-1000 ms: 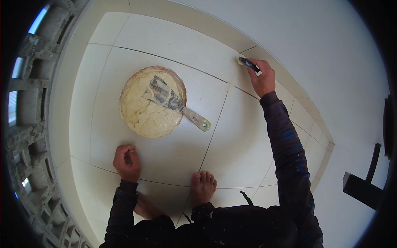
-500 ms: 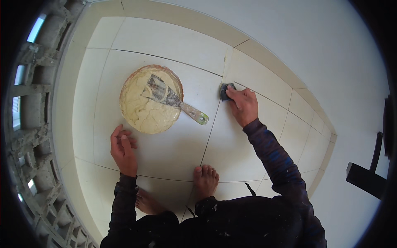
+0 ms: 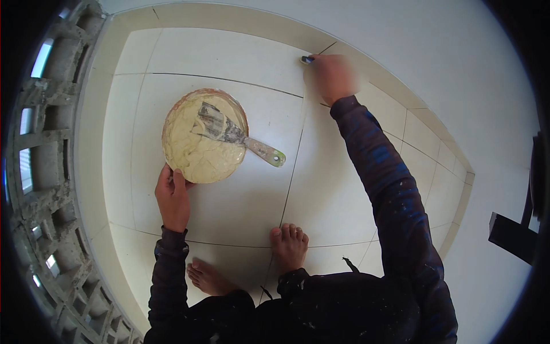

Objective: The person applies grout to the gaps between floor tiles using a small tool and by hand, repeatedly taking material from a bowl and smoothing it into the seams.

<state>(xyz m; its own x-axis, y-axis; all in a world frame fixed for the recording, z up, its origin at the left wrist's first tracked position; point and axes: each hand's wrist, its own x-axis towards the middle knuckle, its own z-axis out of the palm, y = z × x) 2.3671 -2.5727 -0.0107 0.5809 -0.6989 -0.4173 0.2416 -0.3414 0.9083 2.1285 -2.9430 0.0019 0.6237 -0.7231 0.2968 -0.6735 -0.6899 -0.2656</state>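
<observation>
A round tub [image 3: 246, 109] full of pale cream paste [image 3: 192, 149] stands on the tiled floor. Across its top lies a putty knife [image 3: 220, 126], blade on the paste and worn handle jutting out over the right rim. My left hand [image 3: 173, 198] grips the tub's near left side, thumb at the rim and some fingers hidden behind it. Far off to the right, my right hand [image 3: 333, 77], blurred by motion, pinches a small dark pad [image 3: 307, 59] over the floor close to the wall base. Most of the pad is covered by the hand.
Dark joint lines cross the pale floor tiles [image 3: 246, 209]. A tiled skirting [image 3: 389, 89] runs along the white wall [image 3: 412, 40]. At the left stands a grey openwork block wall [image 3: 54, 149]. My bare feet [image 3: 289, 246] are close below the tub. A black object [image 3: 513, 236] sits far right.
My right hand has moved away from me with the dark pad, along the tile joint toward the skirting. My left hand has moved up and taken hold of the tub.
</observation>
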